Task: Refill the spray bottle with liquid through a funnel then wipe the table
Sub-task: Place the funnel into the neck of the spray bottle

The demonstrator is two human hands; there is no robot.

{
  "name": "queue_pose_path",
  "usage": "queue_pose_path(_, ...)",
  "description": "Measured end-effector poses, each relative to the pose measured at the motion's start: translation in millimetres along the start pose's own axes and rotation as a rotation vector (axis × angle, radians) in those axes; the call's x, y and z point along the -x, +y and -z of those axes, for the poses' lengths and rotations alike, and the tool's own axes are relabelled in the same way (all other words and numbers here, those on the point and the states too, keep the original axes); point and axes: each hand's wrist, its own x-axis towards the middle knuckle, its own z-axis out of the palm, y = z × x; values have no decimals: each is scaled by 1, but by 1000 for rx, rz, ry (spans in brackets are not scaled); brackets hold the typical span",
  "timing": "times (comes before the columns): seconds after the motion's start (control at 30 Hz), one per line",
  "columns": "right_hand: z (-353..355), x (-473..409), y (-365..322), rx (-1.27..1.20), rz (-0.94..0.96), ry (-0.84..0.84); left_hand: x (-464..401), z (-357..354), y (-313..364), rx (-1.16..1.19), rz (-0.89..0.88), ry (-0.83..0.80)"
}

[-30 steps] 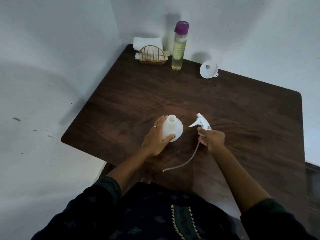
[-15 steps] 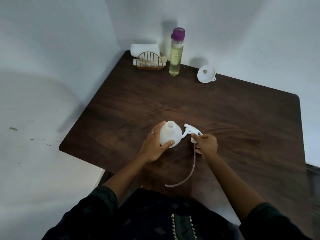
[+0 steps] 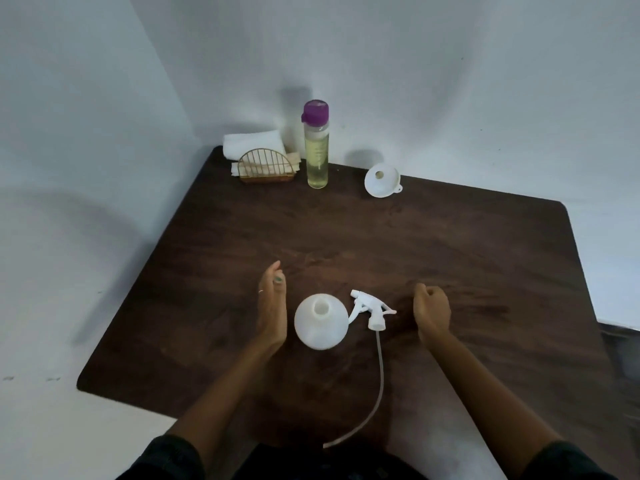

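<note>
The white spray bottle [image 3: 321, 321] stands upright with its neck uncapped near the front of the dark wooden table [image 3: 381, 251]. Its white trigger head [image 3: 370, 310] lies on the table just right of it, the long dip tube [image 3: 375, 386] trailing toward me. My left hand [image 3: 272, 306] is open just left of the bottle, not touching it. My right hand [image 3: 431, 311] hovers right of the trigger head, fingers loosely curled and holding nothing. A white funnel [image 3: 382, 180] lies on its side at the back. A tall bottle of yellowish liquid [image 3: 316, 145] with a purple cap stands beside it.
A gold wire holder with napkins [image 3: 266, 167] and a folded white cloth [image 3: 253, 143] sit in the back left corner against the white wall. The table's left edge and rounded front left corner [image 3: 83, 382] are close to my left arm.
My right hand laid the trigger head down next to the bottle and drew away to the right. My left hand let go of the bottle and opened beside it.
</note>
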Motion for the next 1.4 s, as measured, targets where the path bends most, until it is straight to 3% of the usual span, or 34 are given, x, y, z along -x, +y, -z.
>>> queue_pose_path(0.27,-23,-58,-43,54,98,-54,-82,-36,39,-46,8,-125)
queue_pose_path(0.43,-48,-103,-79,101,132,-149,-125,-87,62,-181,-16,-304)
queue_pose_path(0.63,-75,-147,-120,44,135,-213,-177,-145,73,-196,27,-440)
queue_pose_path(0.8,-89,-164,-139,30,201,-314,-205,-175,78,-313,-41,-524)
queue_pose_path(1.1,-79,-137,-130,30,349,-261,-191,-167,79,-173,-88,-486)
queue_pose_path(1.4,-53,-52,-116,-93,583,-307,-103,-92,97,-48,-167,-407)
